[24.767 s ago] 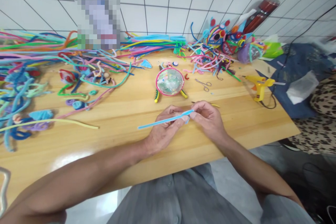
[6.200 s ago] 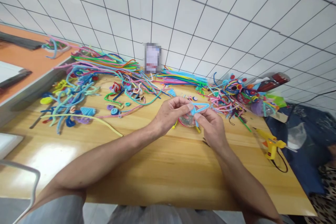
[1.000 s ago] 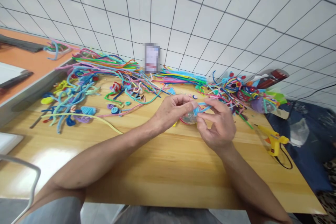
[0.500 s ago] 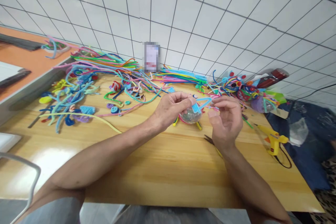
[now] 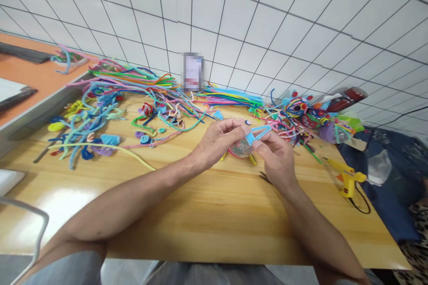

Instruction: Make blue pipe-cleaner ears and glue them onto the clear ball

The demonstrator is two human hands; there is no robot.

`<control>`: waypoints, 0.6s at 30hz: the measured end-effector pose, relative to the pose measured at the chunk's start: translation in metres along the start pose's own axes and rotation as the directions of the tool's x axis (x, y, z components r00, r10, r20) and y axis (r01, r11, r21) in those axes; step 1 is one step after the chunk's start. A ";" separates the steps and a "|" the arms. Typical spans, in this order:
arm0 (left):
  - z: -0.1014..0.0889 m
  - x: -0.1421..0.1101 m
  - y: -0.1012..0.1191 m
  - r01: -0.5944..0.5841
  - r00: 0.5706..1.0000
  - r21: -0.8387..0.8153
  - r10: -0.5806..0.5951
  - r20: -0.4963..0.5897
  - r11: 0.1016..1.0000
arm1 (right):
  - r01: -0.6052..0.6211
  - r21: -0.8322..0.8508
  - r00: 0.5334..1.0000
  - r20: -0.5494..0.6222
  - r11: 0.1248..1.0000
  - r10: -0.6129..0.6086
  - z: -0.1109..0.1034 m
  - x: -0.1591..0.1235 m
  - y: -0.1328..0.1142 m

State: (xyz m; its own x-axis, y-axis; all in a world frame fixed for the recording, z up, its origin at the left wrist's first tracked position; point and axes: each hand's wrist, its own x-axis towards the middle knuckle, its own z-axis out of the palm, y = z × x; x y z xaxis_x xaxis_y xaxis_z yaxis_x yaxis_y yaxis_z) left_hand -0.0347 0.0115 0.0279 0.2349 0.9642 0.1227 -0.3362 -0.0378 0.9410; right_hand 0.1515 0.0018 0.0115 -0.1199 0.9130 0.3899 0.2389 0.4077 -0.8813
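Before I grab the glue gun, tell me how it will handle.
The yellow glue gun should feel rigid, with its moulded-looking body. Its thin, curved black cord will likely trail. Lying on its side, the gun probably won't roll.

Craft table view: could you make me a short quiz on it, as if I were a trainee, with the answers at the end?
1. Which colour is the pipe cleaner that the left hand and right hand hold? a) yellow b) light blue c) red
2. True or false: the glue gun lies to the left of the left hand.
3. Fill in: the wall behind the table is covered in white ____.

Key: 1 b; 2 false; 3 tiles
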 end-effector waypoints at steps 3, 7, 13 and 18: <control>0.000 -0.001 0.000 0.002 1.000 -0.015 -0.002 0.016 1.000 | 0.029 0.012 0.999 -0.044 1.000 -0.028 0.000 0.001 0.000; 0.002 -0.003 0.001 0.009 0.998 -0.023 -0.007 0.070 1.000 | 0.042 0.006 0.999 -0.031 0.999 -0.041 0.000 0.003 -0.002; 0.002 -0.002 0.000 -0.005 0.997 -0.031 0.008 0.075 0.999 | 0.049 -0.018 0.999 0.000 0.999 -0.049 0.001 0.001 -0.004; -0.002 -0.001 -0.002 0.030 0.997 -0.041 -0.027 0.074 0.999 | 0.049 -0.059 0.999 -0.002 0.997 -0.050 0.002 0.000 -0.001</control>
State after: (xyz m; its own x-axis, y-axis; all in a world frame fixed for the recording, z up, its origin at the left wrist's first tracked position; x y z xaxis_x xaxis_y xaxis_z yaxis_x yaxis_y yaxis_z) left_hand -0.0358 0.0115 0.0255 0.3106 0.9428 0.1206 -0.3662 0.0016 0.9305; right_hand 0.1496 0.0011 0.0114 -0.1294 0.8917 0.4337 0.2895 0.4522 -0.8436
